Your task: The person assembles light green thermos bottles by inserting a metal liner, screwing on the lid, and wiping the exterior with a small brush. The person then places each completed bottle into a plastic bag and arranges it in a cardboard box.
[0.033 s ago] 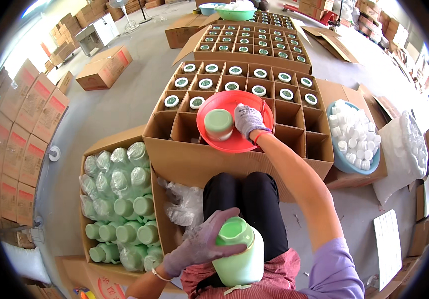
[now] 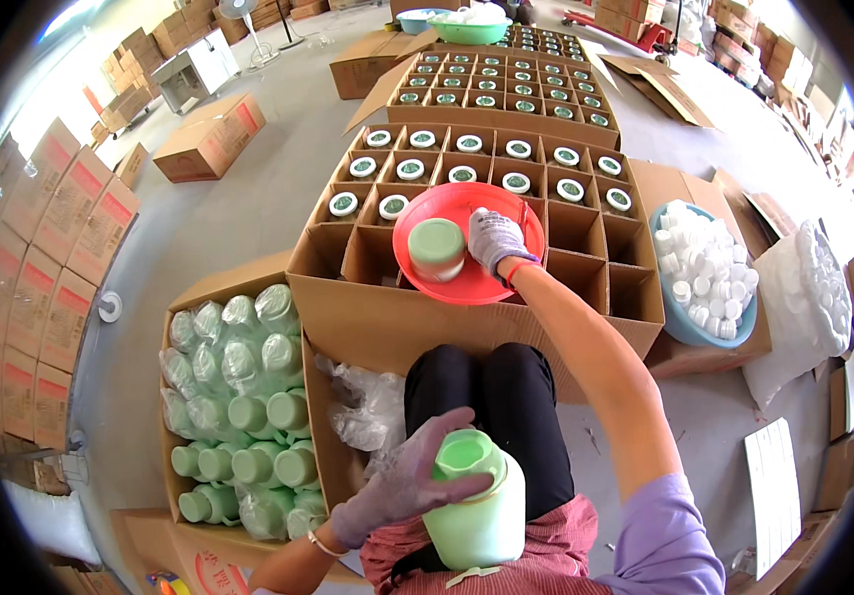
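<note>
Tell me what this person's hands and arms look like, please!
The right hand wears a pale grey glove with small dark markings on its back, and there's a red band at that wrist. The left hand wears a mauve-grey glove, with a thin whitish bracelet below it. A lavender sleeve leaves the right forearm bare.

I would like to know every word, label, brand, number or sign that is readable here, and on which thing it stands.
None can be read with certainty.
Right glove: small dark print, too small to read.
Stacked cartons at left: red bands with print, too blurred.
Floor carton: reddish marks, too blurred.
Carton flap at lower left: red oval mark, too distorted to read.
Jar lids: green centres, any print too small.
</note>
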`<action>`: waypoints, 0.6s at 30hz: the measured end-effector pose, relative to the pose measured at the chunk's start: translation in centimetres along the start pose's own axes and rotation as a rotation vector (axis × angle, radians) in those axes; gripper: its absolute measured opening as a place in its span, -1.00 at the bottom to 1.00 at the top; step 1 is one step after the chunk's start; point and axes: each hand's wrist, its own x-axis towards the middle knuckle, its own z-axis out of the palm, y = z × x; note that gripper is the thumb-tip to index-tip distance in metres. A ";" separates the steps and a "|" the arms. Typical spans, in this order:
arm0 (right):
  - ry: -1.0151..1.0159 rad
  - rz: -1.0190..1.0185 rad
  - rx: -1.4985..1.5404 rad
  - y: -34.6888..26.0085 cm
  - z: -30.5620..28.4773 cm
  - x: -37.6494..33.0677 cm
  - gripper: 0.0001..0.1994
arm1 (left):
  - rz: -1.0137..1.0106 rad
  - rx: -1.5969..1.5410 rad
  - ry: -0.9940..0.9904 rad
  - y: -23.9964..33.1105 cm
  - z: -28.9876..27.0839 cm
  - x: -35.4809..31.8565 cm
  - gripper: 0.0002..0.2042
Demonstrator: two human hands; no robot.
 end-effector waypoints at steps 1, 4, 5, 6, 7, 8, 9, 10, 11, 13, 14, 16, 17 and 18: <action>-0.029 0.053 0.056 0.6 -0.6 0.5 -0.75 | -0.103 -0.039 0.049 0.0 0.5 0.3 -0.13; 0.055 0.086 0.509 0.2 -3.5 -1.6 -0.58 | -0.271 -0.365 -0.004 -0.7 0.3 0.5 -0.14; 0.001 0.112 0.812 -1.0 -4.8 -3.5 -0.56 | -0.345 -0.488 -0.007 -1.0 0.0 0.0 -0.14; -0.035 0.030 1.030 -0.1 -5.5 -5.3 -0.58 | -0.320 -0.546 -0.093 -2.2 -0.4 0.3 -0.15; -0.075 -0.054 1.249 1.0 -6.2 -7.4 -0.59 | -0.323 -0.561 -0.125 -1.7 -0.3 0.2 -0.17; -0.129 -0.066 1.287 0.9 -7.8 -10.6 -0.64 | -0.325 -0.577 -0.149 -1.0 -0.2 -0.1 -0.19; -0.176 -0.077 1.322 0.9 -9.6 -14.0 -0.69 | -0.322 -0.591 -0.177 -0.5 0.1 -0.3 -0.21; -0.216 -0.072 1.324 1.4 -10.4 -16.6 -0.71 | -0.355 -0.618 -0.166 -0.8 0.3 -0.6 -0.21; -0.264 -0.069 1.337 1.8 -10.7 -18.7 -0.73 | -0.337 -0.577 -0.165 -0.2 0.2 -1.1 -0.21; -0.321 -0.104 1.449 2.6 -11.1 -22.5 -0.78 | -0.300 -0.496 -0.186 2.4 -0.5 -1.9 -0.21; -0.298 -0.103 1.476 2.8 -11.2 -23.9 -0.81 | -0.212 -0.378 -0.139 3.7 -1.0 -2.4 -0.23; -0.300 -0.069 1.456 2.8 -13.1 -26.3 -0.86 | 0.137 0.091 -0.044 8.1 -3.3 -3.4 -0.17; -0.301 -0.057 1.457 3.0 -14.1 -27.1 -0.87 | 0.300 0.279 -0.006 9.5 -4.0 -3.7 -0.15; -0.359 -0.146 1.395 3.6 -14.6 -27.4 -0.74 | 0.309 0.367 0.080 10.5 -3.9 -4.4 -0.14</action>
